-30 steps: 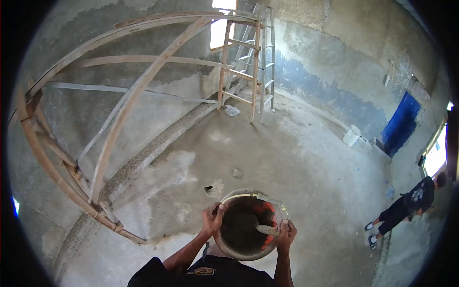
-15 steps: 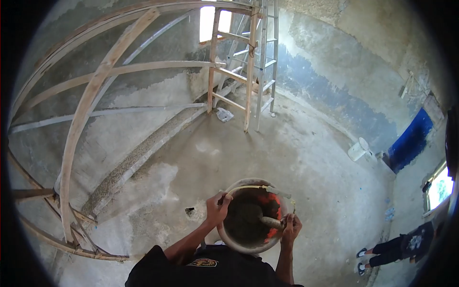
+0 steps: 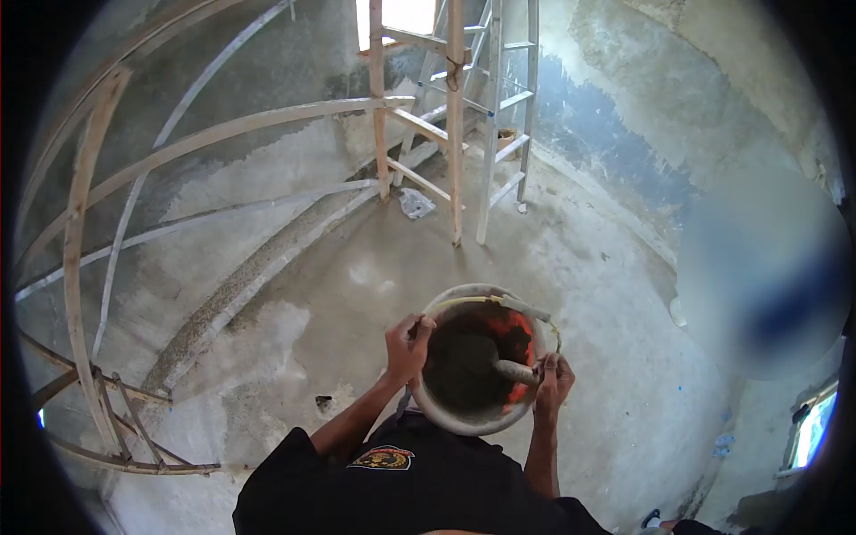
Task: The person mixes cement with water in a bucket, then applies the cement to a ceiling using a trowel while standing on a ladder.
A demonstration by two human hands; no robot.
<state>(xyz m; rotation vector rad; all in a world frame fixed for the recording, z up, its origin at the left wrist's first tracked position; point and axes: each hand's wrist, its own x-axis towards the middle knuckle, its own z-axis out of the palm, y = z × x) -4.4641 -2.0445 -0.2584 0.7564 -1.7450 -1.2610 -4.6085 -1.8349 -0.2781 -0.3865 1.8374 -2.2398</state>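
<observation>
Above the grey concrete floor [image 3: 588, 321], a round, grey-rimmed bucket [image 3: 465, 426] with an orange-red inner wall [image 3: 519, 328] was held before the black-shirted torso [image 3: 428, 486]. Its rim was grasped by the left hand [image 3: 408, 354] and, opposite, by the right hand [image 3: 554, 382]. Whether the pale, rounded handle [image 3: 515, 372] beside the latter was also gripped could not be determined.

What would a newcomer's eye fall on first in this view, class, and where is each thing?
Probably the bucket at lower centre, its inner wall partly orange-red around a dark mass, with the left hand and right hand at opposite sides of its rim. Next, perhaps, the curved wooden frame sweeping across the left, and the wooden ladder and metal ladder standing at upper centre.
</observation>
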